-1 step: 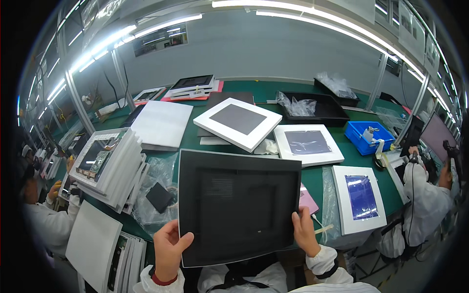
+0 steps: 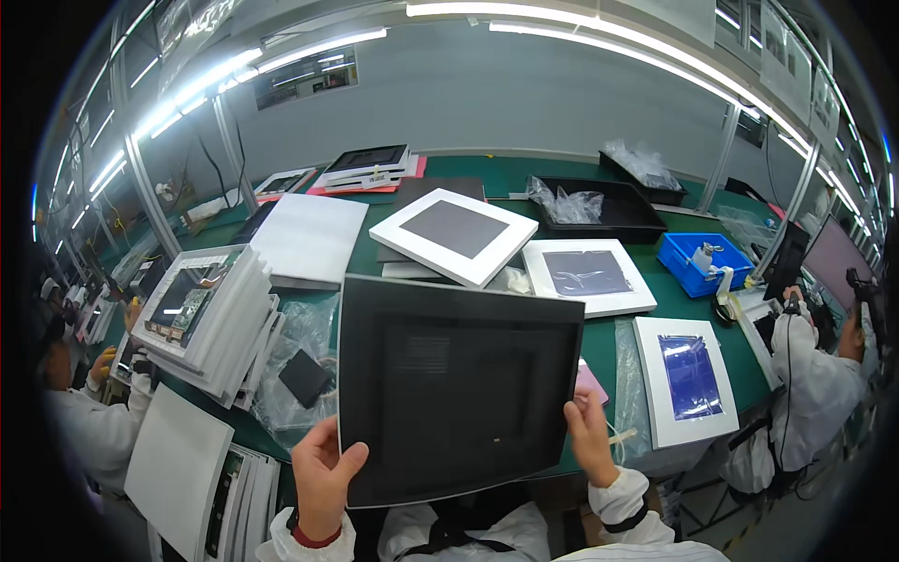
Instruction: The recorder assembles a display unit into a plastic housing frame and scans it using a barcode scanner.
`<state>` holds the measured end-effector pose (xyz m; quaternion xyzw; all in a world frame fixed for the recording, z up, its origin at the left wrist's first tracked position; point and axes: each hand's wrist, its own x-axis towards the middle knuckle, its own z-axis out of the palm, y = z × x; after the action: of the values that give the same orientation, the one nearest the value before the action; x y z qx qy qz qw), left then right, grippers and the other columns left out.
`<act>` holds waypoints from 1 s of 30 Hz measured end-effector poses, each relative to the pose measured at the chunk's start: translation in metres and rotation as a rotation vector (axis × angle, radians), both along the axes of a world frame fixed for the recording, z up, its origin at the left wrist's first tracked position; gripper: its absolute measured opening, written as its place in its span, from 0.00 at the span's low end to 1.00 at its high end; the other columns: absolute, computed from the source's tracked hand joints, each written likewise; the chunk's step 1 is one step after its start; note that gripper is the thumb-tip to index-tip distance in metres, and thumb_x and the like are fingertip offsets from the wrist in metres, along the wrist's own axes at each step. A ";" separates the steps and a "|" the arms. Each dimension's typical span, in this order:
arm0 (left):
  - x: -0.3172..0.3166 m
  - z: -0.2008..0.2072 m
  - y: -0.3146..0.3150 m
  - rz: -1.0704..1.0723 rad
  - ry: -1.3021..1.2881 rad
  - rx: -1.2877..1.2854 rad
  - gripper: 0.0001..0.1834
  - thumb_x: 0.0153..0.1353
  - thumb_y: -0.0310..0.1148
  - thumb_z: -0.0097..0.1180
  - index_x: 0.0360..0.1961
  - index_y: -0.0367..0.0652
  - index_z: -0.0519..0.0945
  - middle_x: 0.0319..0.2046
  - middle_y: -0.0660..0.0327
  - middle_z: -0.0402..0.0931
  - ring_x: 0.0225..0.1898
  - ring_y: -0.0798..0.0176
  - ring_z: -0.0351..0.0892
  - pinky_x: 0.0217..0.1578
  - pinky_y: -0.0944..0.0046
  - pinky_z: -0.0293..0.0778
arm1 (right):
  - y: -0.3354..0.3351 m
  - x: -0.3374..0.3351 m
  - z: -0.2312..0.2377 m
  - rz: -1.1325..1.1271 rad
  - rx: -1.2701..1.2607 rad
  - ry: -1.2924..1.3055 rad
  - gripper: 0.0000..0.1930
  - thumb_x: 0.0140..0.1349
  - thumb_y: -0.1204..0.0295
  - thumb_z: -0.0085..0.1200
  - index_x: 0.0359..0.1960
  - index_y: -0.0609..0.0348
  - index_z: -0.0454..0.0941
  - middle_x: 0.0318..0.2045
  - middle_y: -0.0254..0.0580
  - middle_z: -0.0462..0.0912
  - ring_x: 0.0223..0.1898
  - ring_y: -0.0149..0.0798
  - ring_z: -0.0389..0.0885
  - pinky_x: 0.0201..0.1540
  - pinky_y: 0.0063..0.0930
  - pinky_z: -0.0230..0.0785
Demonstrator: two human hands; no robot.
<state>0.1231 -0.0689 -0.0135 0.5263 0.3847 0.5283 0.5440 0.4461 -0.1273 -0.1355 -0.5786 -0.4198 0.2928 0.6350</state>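
Observation:
Upright in front of me I hold a glossy black flat panel point(image 2: 459, 393) with a thin pale edge. My left hand point(image 2: 323, 473) grips its lower left corner, thumb across the front. My right hand point(image 2: 590, 440) is closed on the lower part of its right edge. The panel's back and most of my fingers behind it are hidden. Partly covered by the panel's right side lies a pink item point(image 2: 592, 382). Left of the panel, a small dark square piece point(image 2: 304, 377) rests on clear plastic wrap point(image 2: 314, 323).
White frames with grey screens point(image 2: 454, 228) lie beyond the panel; another white frame has a blue-filmed screen point(image 2: 691, 377). Stacked white frames point(image 2: 187, 309) stand left. Black trays point(image 2: 609, 220) and a blue bin point(image 2: 698, 267) sit back right. Co-workers are at both sides.
The black panel has tilted slightly, its top edge rising a little and its right edge shifting right. Both hands keep their hold.

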 end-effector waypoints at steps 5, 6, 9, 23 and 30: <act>0.001 -0.005 0.022 0.023 0.218 0.450 0.22 0.46 0.23 0.66 0.44 0.30 0.74 0.36 0.56 0.78 0.39 0.64 0.77 0.44 0.67 0.71 | 0.000 0.042 0.068 0.133 0.259 0.003 0.18 0.63 0.71 0.53 0.51 0.70 0.71 0.43 0.41 0.79 0.45 0.31 0.77 0.49 0.21 0.68; 0.003 -0.016 0.031 0.006 0.212 0.456 0.22 0.46 0.23 0.66 0.44 0.30 0.74 0.36 0.56 0.78 0.39 0.64 0.77 0.44 0.67 0.71 | 0.009 0.050 0.073 0.113 0.322 0.018 0.20 0.64 0.68 0.53 0.53 0.70 0.70 0.46 0.42 0.79 0.47 0.32 0.76 0.53 0.24 0.66; 0.030 -0.032 0.053 0.171 0.309 0.881 0.17 0.45 0.22 0.65 0.37 0.34 0.74 0.35 0.51 0.78 0.37 0.55 0.80 0.45 0.60 0.74 | 0.014 0.049 0.087 0.354 0.595 0.538 0.32 0.64 0.50 0.44 0.61 0.64 0.63 0.62 0.54 0.62 0.65 0.44 0.58 0.67 0.41 0.47; 0.009 -0.070 0.049 0.259 0.318 1.294 0.11 0.51 0.28 0.61 0.32 0.35 0.73 0.39 0.44 0.78 0.48 0.40 0.77 0.48 0.51 0.75 | -0.089 -0.018 0.050 0.354 -0.118 0.845 0.21 0.64 0.60 0.47 0.51 0.65 0.68 0.38 0.46 0.79 0.33 0.36 0.81 0.35 0.26 0.76; -0.010 -0.156 -0.048 0.068 0.453 0.780 0.13 0.45 0.15 0.55 0.34 0.38 0.77 0.40 0.49 0.77 0.45 0.48 0.77 0.46 0.57 0.74 | -0.187 -0.008 -0.009 -0.047 0.155 0.911 0.29 0.65 0.52 0.39 0.60 0.62 0.61 0.50 0.50 0.73 0.49 0.45 0.74 0.50 0.38 0.70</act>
<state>0.1127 -0.1164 -0.1692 0.7813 0.2835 0.5228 0.1893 0.4378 -0.3147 -0.1446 -0.3510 -0.1053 0.4705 0.8027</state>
